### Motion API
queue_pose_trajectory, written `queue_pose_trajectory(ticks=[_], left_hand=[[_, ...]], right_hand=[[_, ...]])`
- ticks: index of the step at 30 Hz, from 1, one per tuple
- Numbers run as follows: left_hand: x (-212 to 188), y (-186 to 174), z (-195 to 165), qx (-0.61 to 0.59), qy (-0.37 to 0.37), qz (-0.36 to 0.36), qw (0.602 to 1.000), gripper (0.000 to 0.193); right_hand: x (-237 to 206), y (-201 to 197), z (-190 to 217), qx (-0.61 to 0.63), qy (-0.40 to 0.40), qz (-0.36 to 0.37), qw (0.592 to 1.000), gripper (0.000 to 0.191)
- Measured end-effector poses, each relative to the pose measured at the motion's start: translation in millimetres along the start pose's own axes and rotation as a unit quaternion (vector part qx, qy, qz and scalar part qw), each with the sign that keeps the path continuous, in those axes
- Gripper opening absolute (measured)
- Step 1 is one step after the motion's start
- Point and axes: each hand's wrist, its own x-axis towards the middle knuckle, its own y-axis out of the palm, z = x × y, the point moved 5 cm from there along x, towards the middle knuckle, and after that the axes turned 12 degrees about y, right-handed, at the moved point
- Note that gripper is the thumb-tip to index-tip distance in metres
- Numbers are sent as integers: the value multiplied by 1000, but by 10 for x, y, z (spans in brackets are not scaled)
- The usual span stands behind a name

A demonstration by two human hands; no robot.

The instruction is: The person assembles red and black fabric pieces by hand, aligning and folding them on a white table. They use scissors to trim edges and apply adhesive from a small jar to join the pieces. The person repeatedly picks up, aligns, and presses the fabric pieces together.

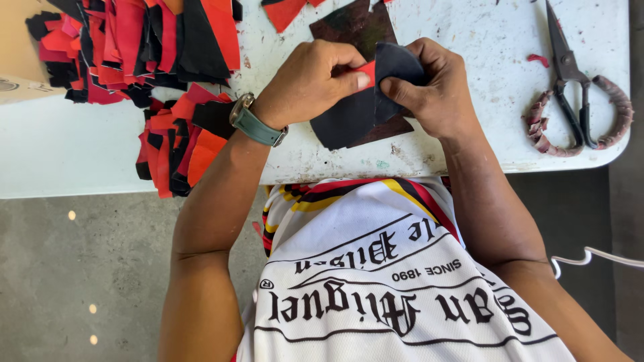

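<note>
White printed shirt (402, 281) nearest lens; beyond it, mid-table, left hand (312, 80) pinches a red scrap (365, 69) and right hand (436, 87) clamps a black fabric piece (396, 64) edge-to-edge for alignment, sorted scraps (174, 141) stacked left, scissors (577, 87) parked right.

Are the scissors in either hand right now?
No, the scissors lie on the table to the right, apart from both hands, which pinch a black fabric piece.
</note>
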Motion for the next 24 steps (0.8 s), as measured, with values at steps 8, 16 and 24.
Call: queue_pose_trajectory(ticks=[8,16,24], left_hand=[[214,-19,286,-116,-24,-56,991,14],[-152,-1104,672,-105,-25,-71,992,18],[-236,-1688,930,-125,-19,-74,989,19]], right_hand=[[366,-63,-54,17,-41,31,999,14],[868,886,384,24,-25,22,999,15],[1216,1375,620,55,-61,31,996,16]])
